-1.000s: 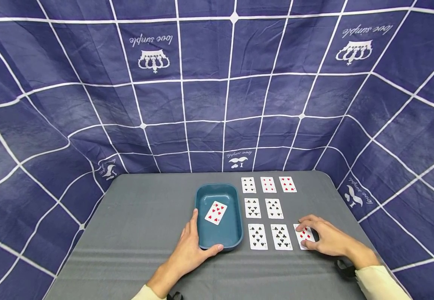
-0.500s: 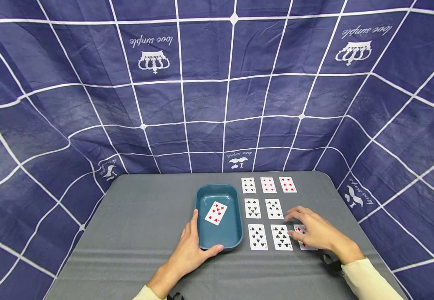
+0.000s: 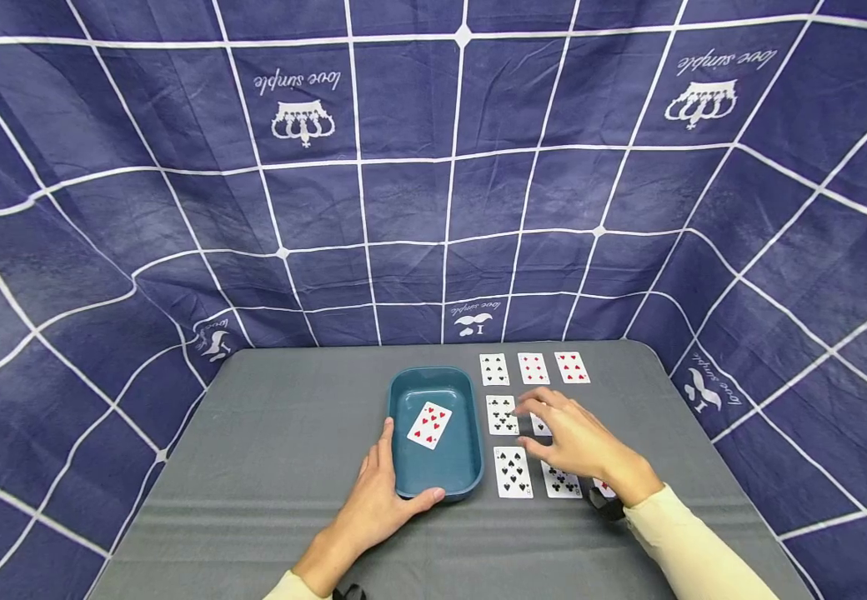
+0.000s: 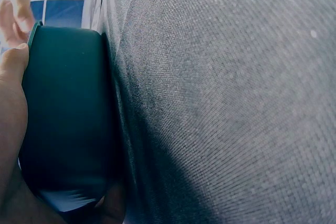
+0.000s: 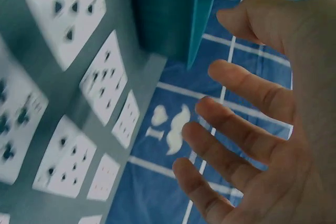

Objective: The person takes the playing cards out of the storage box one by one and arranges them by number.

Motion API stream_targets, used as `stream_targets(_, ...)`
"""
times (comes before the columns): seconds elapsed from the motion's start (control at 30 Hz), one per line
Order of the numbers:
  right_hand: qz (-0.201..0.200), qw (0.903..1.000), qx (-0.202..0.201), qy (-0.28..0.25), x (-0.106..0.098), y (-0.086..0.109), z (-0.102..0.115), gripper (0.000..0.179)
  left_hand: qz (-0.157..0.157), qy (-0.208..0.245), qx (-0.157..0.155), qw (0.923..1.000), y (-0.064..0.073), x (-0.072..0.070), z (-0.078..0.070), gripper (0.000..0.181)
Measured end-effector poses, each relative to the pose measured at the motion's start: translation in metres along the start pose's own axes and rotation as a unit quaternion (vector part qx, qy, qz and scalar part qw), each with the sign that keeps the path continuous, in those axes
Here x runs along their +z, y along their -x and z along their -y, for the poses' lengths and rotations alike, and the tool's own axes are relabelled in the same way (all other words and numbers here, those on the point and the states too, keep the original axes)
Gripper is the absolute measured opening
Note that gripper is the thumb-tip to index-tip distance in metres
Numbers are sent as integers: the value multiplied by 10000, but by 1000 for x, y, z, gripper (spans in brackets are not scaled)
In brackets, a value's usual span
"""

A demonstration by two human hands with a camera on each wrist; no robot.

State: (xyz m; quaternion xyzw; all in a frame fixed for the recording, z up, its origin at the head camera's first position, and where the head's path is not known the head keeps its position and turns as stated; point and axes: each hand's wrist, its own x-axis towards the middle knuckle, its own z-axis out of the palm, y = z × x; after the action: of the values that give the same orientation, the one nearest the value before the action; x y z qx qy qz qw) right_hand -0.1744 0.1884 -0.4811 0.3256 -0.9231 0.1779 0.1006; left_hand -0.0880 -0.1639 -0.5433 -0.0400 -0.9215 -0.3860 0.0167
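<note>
A teal rectangular tray (image 3: 433,477) stands on the table with a hearts playing card (image 3: 429,425) lying face up in it. My left hand (image 3: 379,507) holds the tray's near left corner, thumb along the front rim and fingers against the left wall. Empty and spread, my right hand (image 3: 576,437) hovers over the face-up cards right of the tray. Its fingertips are by a clubs card (image 3: 502,415) in the middle row. Below it the hand partly covers a black-suit card (image 3: 540,425), another clubs card (image 3: 559,481) and a diamonds card (image 3: 603,488). A spades card (image 3: 513,472) lies uncovered at the near left.
A far row holds a black-suit card (image 3: 493,369), a diamonds card (image 3: 533,368) and a hearts card (image 3: 572,367). Grey cloth covers the table (image 3: 291,433). Blue checked curtains (image 3: 403,200) hang behind it and on both sides.
My right hand has lifted off the near-row diamonds card and moved left and away from me, over the middle row, carrying nothing. My left hand and the tray have stayed put.
</note>
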Motion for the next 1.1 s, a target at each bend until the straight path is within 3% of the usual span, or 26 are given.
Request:
stream_targets(0.23, -75, 9994, -344, -24, 7, -29, 26, 37, 47, 33, -23, 10000, 0, 1, 0, 149)
stream_targets(0.5, 251, 9980, -518, -263, 14, -62, 54, 46, 96, -25, -29, 9999, 0, 0, 0, 149)
stream_targets(0.83, 848, 9950, -157, -506, 31, -94, 76, 49, 147, -30, -27, 9999, 0, -2, 0, 149)
stream_targets(1.1, 1163, 9901, 68, -783, 47, -113, 81, 55, 94, -81, 92, 9999, 0, -2, -1, 148)
